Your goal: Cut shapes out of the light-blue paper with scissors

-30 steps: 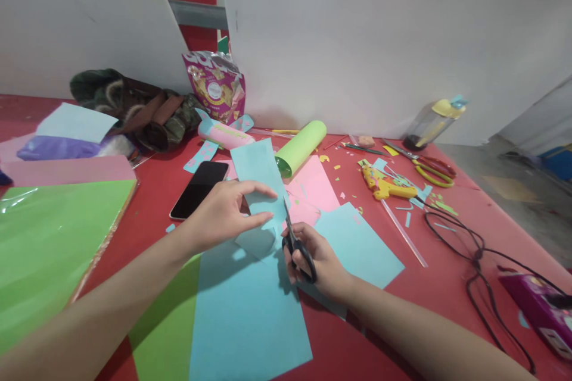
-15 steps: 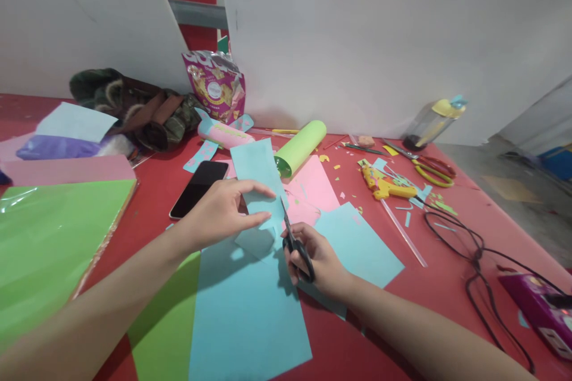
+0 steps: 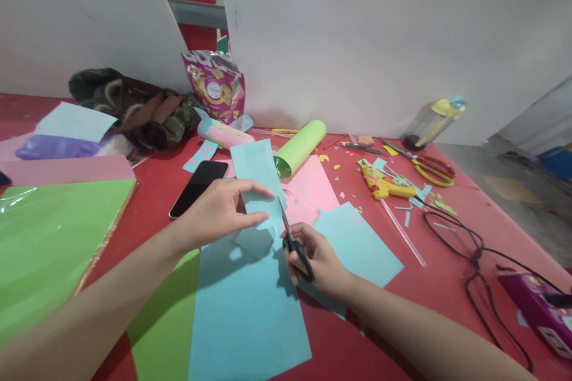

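Observation:
My left hand [image 3: 226, 205] holds a small piece of light blue paper [image 3: 254, 161] up above the table. Its thumb and forefinger lie over the front of the piece, while the other fingers are mostly hidden. Black-handled scissors [image 3: 292, 244] are gripped in my right hand [image 3: 317, 259], their blades pointing up along the paper's right edge. Below both hands lies a larger light blue sheet [image 3: 250, 321], partly over a green sheet [image 3: 167, 321]. Another light blue sheet [image 3: 361, 244] and pink paper [image 3: 317, 181] rest to the right and behind.
A phone [image 3: 199, 187] lies beside my left hand. Behind are a green paper-wrapped tube [image 3: 301, 147], a pink decorated roll [image 3: 227, 136] and a snack bag [image 3: 214, 86]. On the right are a yellow glue gun [image 3: 384, 184], scraps, a black cord [image 3: 476, 250] and a bottle [image 3: 431, 122].
Hardly anything differs. The scissors' tips and the fingers of my left hand have shifted very slightly left; both hands keep their hold.

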A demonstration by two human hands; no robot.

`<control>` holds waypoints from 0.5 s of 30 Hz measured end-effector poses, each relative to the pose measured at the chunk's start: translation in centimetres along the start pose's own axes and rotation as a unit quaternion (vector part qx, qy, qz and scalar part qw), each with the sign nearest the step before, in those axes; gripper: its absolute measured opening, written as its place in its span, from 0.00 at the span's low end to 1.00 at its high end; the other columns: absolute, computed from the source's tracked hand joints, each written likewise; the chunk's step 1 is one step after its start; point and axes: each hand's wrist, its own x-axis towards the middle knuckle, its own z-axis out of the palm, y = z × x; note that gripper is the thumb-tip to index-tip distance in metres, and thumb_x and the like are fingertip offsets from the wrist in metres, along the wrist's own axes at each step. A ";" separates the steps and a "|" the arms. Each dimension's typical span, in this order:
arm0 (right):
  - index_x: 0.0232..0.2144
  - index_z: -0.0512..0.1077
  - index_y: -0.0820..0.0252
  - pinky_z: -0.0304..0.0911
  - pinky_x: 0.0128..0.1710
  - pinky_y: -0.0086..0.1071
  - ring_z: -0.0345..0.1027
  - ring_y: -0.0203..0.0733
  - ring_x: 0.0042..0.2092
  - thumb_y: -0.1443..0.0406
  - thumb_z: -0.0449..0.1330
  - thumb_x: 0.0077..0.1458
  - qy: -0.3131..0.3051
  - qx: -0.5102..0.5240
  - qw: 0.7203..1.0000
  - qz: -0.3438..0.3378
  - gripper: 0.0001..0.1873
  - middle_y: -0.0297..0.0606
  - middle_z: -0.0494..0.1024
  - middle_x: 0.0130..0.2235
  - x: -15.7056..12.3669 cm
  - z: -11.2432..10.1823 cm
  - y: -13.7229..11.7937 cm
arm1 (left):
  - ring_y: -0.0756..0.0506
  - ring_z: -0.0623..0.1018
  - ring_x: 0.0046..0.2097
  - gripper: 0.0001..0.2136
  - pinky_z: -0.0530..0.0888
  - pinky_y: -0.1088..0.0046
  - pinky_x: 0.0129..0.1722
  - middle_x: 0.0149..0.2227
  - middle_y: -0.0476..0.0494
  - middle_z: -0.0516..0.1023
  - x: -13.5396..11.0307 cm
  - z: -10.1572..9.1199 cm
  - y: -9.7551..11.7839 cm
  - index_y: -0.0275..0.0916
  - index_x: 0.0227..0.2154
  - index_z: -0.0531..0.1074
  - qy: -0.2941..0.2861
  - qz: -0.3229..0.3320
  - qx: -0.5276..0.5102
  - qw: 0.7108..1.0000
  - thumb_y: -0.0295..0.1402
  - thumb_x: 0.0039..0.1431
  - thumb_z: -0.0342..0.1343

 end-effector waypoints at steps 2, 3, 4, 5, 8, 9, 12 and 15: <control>0.33 0.60 0.59 0.50 0.12 0.21 0.59 0.26 0.14 0.50 0.62 0.36 -0.001 0.002 1.000 0.001 0.26 0.22 0.63 0.20 0.0 0.0 0.0 | 0.55 0.61 0.16 0.12 0.55 0.83 0.14 0.13 0.58 0.64 0.0 0.0 0.0 0.38 0.34 0.72 -0.002 0.001 0.000 1.000 0.34 0.44 0.57; 0.33 0.60 0.59 0.50 0.12 0.21 0.59 0.26 0.14 0.50 0.63 0.36 -0.002 0.003 1.000 0.002 0.26 0.22 0.63 0.20 0.0 0.0 0.0 | 0.55 0.61 0.16 0.12 0.55 0.83 0.14 0.13 0.58 0.63 0.0 0.0 -0.1 0.38 0.34 0.72 -0.003 0.001 0.000 1.000 0.34 0.45 0.57; 0.33 0.60 0.59 0.50 0.12 0.21 0.59 0.26 0.14 0.50 0.63 0.36 -0.004 0.004 1.000 0.003 0.26 0.22 0.64 0.20 0.0 -0.1 0.1 | 0.55 0.61 0.16 0.11 0.55 0.83 0.14 0.13 0.58 0.63 0.0 0.0 -0.1 0.38 0.34 0.72 -0.004 0.001 0.000 1.000 0.34 0.44 0.57; 0.33 0.60 0.59 0.50 0.12 0.21 0.59 0.26 0.14 0.50 0.63 0.36 -0.005 0.004 1.000 0.003 0.26 0.22 0.64 0.20 0.0 -0.1 0.1 | 0.55 0.60 0.16 0.11 0.55 0.83 0.14 0.13 0.58 0.62 0.0 -0.1 0.0 0.38 0.34 0.72 -0.004 0.001 0.000 1.000 0.34 0.44 0.57; 0.33 0.60 0.59 0.50 0.12 0.21 0.59 0.26 0.14 0.50 0.62 0.37 -0.007 0.003 1.000 0.005 0.26 0.23 0.64 0.20 0.0 -0.2 0.3 | 0.55 0.60 0.16 0.11 0.55 0.83 0.14 0.13 0.58 0.61 0.1 -0.1 0.0 0.38 0.33 0.72 -0.001 -0.001 -0.001 1.000 0.34 0.44 0.57; 0.34 0.60 0.59 0.50 0.13 0.22 0.59 0.26 0.14 0.50 0.62 0.37 -0.008 0.003 1.000 0.005 0.26 0.23 0.64 0.20 0.1 -0.2 0.3 | 0.55 0.59 0.16 0.11 0.55 0.83 0.14 0.13 0.58 0.61 0.1 -0.1 0.0 0.38 0.33 0.72 0.000 -0.002 0.000 1.000 0.34 0.44 0.57; 0.34 0.60 0.59 0.50 0.14 0.22 0.59 0.26 0.15 0.50 0.61 0.39 -0.016 0.009 1.000 -0.001 0.26 0.23 0.63 0.20 0.1 -0.2 0.3 | 0.55 0.59 0.16 0.12 0.56 0.83 0.14 0.13 0.58 0.61 0.1 0.1 -0.1 0.38 0.34 0.72 -0.007 0.001 0.002 1.000 0.35 0.45 0.57; 0.35 0.59 0.59 0.50 0.15 0.23 0.59 0.27 0.16 0.49 0.60 0.41 -0.022 0.004 1.000 -0.012 0.25 0.24 0.63 0.20 0.1 -0.1 0.2 | 0.55 0.59 0.16 0.11 0.57 0.82 0.15 0.14 0.57 0.63 0.1 0.3 -0.2 0.38 0.34 0.72 -0.014 0.009 0.004 1.000 0.35 0.45 0.57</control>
